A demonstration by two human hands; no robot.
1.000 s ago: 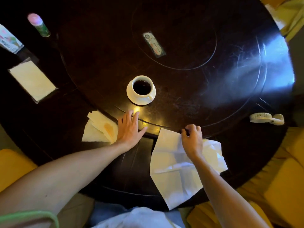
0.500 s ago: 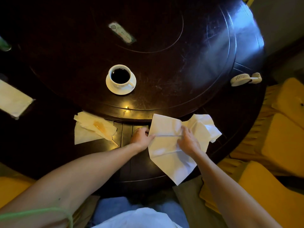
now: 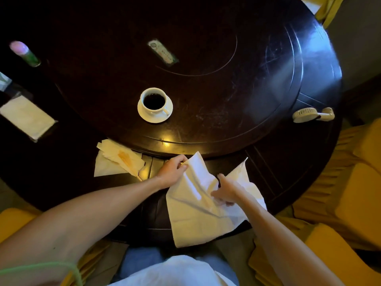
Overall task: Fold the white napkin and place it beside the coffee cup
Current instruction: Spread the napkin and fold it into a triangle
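Note:
The white napkin (image 3: 195,213) lies crumpled at the near edge of the dark round table (image 3: 226,79), its lower corner hanging over the rim. My left hand (image 3: 172,171) pinches the napkin's top left corner. My right hand (image 3: 225,191) grips the cloth near its middle, with a raised flap behind it. The white coffee cup (image 3: 154,101), full of dark coffee, stands on a saucer (image 3: 144,115) on the raised inner disc, well beyond the napkin.
A stained pile of used paper napkins (image 3: 118,162) lies left of my left hand. A tissue pack (image 3: 26,118) and a pink-capped bottle (image 3: 23,52) sit at the far left, a small white fan (image 3: 309,114) at the right. Yellow-covered chairs (image 3: 350,182) surround the table.
My left hand left the table beside the used napkins and took the napkin's left corner. My right hand shifted from the top edge to the cloth's middle, bunching it.

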